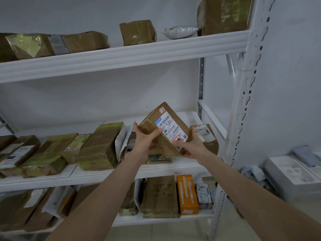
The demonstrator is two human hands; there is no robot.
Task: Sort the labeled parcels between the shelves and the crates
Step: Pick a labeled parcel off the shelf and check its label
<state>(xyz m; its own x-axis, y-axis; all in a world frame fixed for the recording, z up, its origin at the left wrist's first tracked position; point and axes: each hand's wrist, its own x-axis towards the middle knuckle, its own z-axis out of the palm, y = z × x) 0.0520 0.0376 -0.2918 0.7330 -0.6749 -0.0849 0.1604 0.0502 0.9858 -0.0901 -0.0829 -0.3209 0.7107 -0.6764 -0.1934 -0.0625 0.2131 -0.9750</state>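
Note:
A brown cardboard parcel (pixel 160 119) with a white barcode label is tilted above the right part of the middle shelf (pixel 104 176). My left hand (pixel 145 139) grips its lower left corner, thumb on the labelled face. My right hand (pixel 190 146) holds its lower right edge from below. Under the held parcel lie other parcels, partly hidden. A small labelled parcel (pixel 205 134) sits just to the right on the same shelf.
White metal shelving carries taped brown parcels on the top shelf (pixel 121 56), the middle and the bottom shelf (pixel 156 219), including an orange box (pixel 186 193). The perforated upright (pixel 246 94) stands to the right. White foam packaging (pixel 291 174) lies on the floor beyond it.

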